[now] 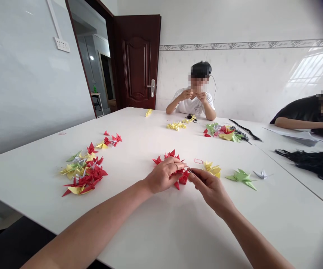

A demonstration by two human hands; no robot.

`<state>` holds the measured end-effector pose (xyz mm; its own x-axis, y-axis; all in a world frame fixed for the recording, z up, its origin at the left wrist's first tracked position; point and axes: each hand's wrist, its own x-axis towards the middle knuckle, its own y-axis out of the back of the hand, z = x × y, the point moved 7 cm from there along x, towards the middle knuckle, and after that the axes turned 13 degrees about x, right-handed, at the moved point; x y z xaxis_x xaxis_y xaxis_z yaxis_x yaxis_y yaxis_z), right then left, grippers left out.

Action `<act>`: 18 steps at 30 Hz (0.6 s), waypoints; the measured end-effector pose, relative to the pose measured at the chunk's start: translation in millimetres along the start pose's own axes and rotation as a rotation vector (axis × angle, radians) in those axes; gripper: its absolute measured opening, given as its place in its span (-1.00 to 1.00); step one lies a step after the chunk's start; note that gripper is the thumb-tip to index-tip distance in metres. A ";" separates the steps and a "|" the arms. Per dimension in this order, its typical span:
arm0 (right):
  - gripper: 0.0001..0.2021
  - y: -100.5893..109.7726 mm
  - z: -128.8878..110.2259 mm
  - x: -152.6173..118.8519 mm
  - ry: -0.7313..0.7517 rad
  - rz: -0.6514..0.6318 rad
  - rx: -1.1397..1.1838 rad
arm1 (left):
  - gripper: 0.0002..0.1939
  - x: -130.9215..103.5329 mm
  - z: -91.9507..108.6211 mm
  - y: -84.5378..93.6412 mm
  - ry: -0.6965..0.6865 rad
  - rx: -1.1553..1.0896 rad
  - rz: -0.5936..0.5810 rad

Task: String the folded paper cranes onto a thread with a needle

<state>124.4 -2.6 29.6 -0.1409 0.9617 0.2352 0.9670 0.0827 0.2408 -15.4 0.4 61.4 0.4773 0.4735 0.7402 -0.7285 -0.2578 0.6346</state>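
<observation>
In the head view, my left hand (pixel 165 173) is closed above a heap of red paper cranes (pixel 172 154). Its fingers curl around a red crane, mostly hidden by the fingers and the heap. Close beside it, my right hand (pixel 210 186) pinches a thin, needle-like piece (pixel 188 169) between thumb and fingers, its tip reaching toward the left fingertips. Just beyond the right hand lie yellow paper cranes (pixel 212 169). Farther right are green ones (pixel 241 177) and a white one (pixel 262 174).
A mixed pile of folded cranes (pixel 87 173) sits to the left on the white table (pixel 139 231). Across from me, a person (pixel 195 101) handles something small. Black cords (pixel 315 164) and papers (pixel 296 135) lie at right, near another person (pixel 304 112).
</observation>
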 end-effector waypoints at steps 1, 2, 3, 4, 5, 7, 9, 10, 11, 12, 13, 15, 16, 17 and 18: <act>-0.60 0.3 -1.1 0.1 0.036 0.005 -0.076 | -0.74 -0.3 -0.3 -0.8 -0.004 0.009 -0.004; -0.62 0.2 -3.1 0.0 0.086 0.006 -0.147 | -0.71 -0.6 -0.4 -1.5 -0.011 0.019 -0.007; -0.64 -0.7 -5.5 -0.4 0.143 0.000 -0.211 | -0.67 -0.9 0.0 -1.9 -0.023 0.027 -0.008; -0.66 -2.1 -7.8 -1.1 0.199 -0.011 -0.264 | -0.63 -1.1 1.0 -2.2 -0.039 0.034 -0.009; -0.67 -3.6 -9.5 -1.8 0.243 -0.026 -0.305 | -0.59 -1.3 2.3 -2.8 -0.055 0.039 -0.017; -0.67 -5.6 -10.6 -2.6 0.279 -0.047 -0.366 | -0.53 -1.6 5.2 -4.6 -0.077 0.047 -0.047; -0.66 -7.3 -11.0 -2.6 0.283 -0.067 -0.407 | -0.49 -1.9 7.5 -6.5 -0.080 0.061 -0.083; -0.66 -8.1 -11.2 -2.6 0.284 -0.077 -0.419 | -0.48 -2.1 8.3 -7.4 -0.076 0.068 -0.099; -0.66 -8.7 -11.3 -2.4 0.284 -0.085 -0.428 | -0.47 -2.4 8.8 -8.2 -0.070 0.072 -0.113; -0.65 -9.0 -11.2 -2.2 0.285 -0.089 -0.434 | -0.46 -2.6 9.2 -8.9 -0.064 0.075 -0.124; -0.65 -8.9 -10.8 -2.0 0.285 -0.090 -0.440 | -0.45 -2.9 9.5 -9.7 -0.059 0.075 -0.133; -0.64 -8.2 -8.8 -1.3 0.281 -0.088 -0.451 | -0.45 -3.2 9.9 -10.5 -0.054 0.068 -0.138; -0.63 -7.8 -7.6 -1.0 0.280 -0.088 -0.455 | -0.45 -3.3 10.3 -10.6 -0.056 0.064 -0.135; -0.63 -7.5 -6.6 -0.8 0.280 -0.089 -0.456 | -0.45 -3.4 10.6 -10.7 -0.060 0.062 -0.132; -0.62 -7.4 -5.6 -0.5 0.280 -0.093 -0.456 | -0.45 -3.4 10.6 -10.9 -0.061 0.063 -0.130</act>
<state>116.2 -5.2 33.0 -0.3327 0.8443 0.4201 0.7663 -0.0176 0.6423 -3.9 -7.4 54.3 0.5961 0.4551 0.6615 -0.6269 -0.2510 0.7376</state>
